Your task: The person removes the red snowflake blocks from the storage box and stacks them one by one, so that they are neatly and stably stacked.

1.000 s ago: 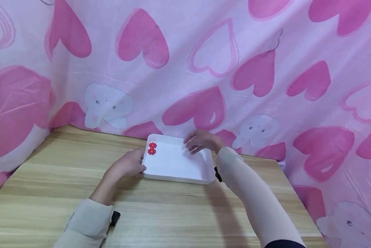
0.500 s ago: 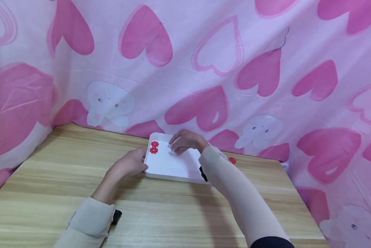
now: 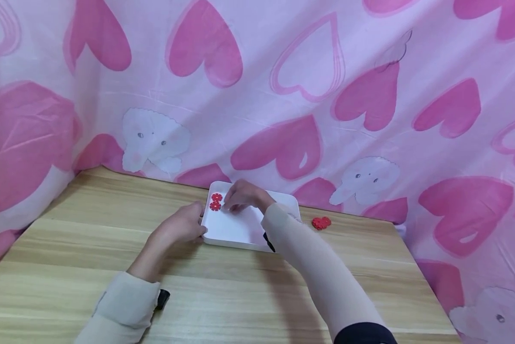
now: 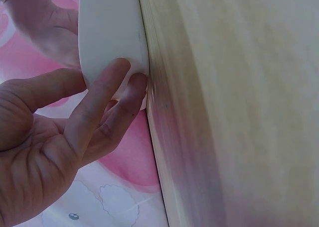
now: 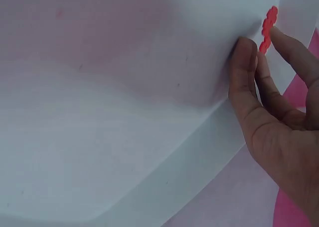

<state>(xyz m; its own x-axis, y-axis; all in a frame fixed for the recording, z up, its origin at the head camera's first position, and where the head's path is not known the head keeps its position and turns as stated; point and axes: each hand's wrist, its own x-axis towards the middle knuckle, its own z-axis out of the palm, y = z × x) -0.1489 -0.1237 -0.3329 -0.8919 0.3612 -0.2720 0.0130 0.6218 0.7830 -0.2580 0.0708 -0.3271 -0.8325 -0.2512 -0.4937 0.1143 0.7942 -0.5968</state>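
Observation:
A white tray (image 3: 236,231) rests on the table near its far edge. My left hand (image 3: 183,223) holds its left side, the thumb at the rim; in the left wrist view, fingertips (image 4: 119,67) press the outer wall of the tray. Two red snowflake-shaped plastic discs (image 3: 215,206) lie inside, close to the left wall. My right hand (image 3: 243,195) reaches over the tray, fingers bent downward, just right of those discs. In the right wrist view, its fingertips overlap the red discs (image 5: 269,24), with nothing seen held between them.
A small pile of red notched discs (image 3: 321,223) lies on the wooden table (image 3: 223,306) to the right of the tray. Behind the table hangs a pink heart-patterned curtain (image 3: 257,105).
My right hand has moved left across the tray toward the two discs, its fingers lowering and bending. The disc pile on the right has come into view. My left hand stays at the tray.

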